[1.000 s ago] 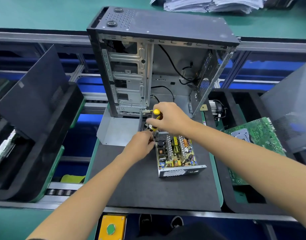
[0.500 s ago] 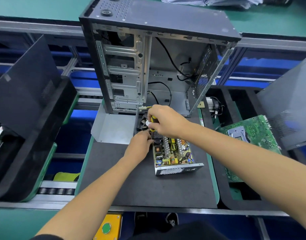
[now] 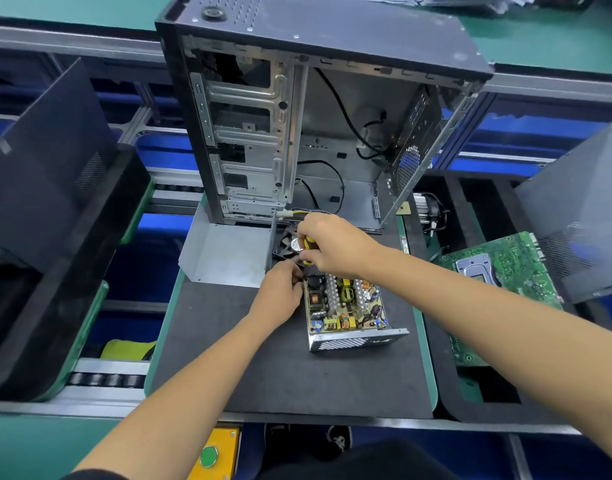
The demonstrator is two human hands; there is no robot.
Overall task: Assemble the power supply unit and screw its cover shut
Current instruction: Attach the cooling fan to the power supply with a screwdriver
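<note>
The open power supply unit (image 3: 346, 306) lies on the black mat (image 3: 263, 368), its circuit board exposed and its perforated end facing me. The grey metal cover (image 3: 225, 254) stands open at its far left, with a black fan (image 3: 287, 242) behind it. My right hand (image 3: 335, 245) grips a yellow-and-black screwdriver (image 3: 308, 244), held upright over the unit's far left corner. My left hand (image 3: 280, 296) sits just below, fingers curled at the screwdriver's tip beside the unit's left wall. What those fingers pinch is hidden.
An open computer case (image 3: 315, 116) stands upright right behind the unit. A green motherboard (image 3: 498, 275) lies in a black tray on the right, with a cooler (image 3: 426, 211) behind it. Black side panels lean at left (image 3: 51, 168) and right (image 3: 581, 216). A yellow box with a green button (image 3: 211, 455) sits at the near edge.
Both hands stay at the unit's far left corner. My right hand has shifted slightly on the screwdriver handle. My head has moved closer and a little right.
</note>
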